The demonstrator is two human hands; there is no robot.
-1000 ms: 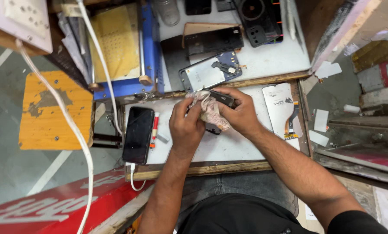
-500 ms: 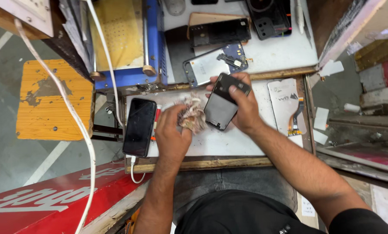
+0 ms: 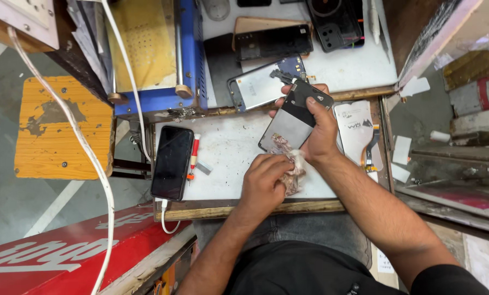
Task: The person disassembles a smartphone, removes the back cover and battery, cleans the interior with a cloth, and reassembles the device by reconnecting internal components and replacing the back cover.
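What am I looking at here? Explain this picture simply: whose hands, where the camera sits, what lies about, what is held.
The camera sits on a person's head and looks down at that person's own two bare hands over a small white bench. The right hand holds a dark phone panel tilted above the bench. The left hand presses a crumpled rag against the panel's lower end. On the bench lie a black phone with a white cable plugged in, and a small red-and-white tool beside it. Behind are more phone parts and a blue machine.
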